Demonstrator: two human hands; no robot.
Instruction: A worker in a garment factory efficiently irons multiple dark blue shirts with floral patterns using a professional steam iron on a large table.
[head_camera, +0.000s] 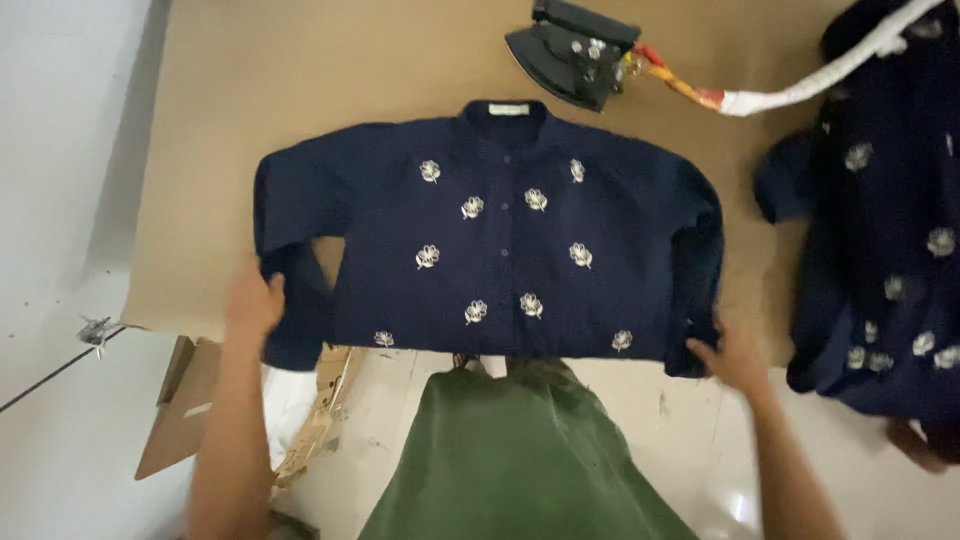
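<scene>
Left hand grips one sleeve edge of the navy shirt; right hand pinches the other. Soft, light cloth (probably limp), best held at folded edges.

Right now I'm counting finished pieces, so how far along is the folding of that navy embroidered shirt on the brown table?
Done: the navy embroidered shirt lies flat on the brown table, buttoned, sleeves folded inward, and the black iron is set aside. In hand: the left hand and right hand grip its lower corners. Left: it is not yet folded small, and a pile of similar navy garments lies alongside.
</scene>
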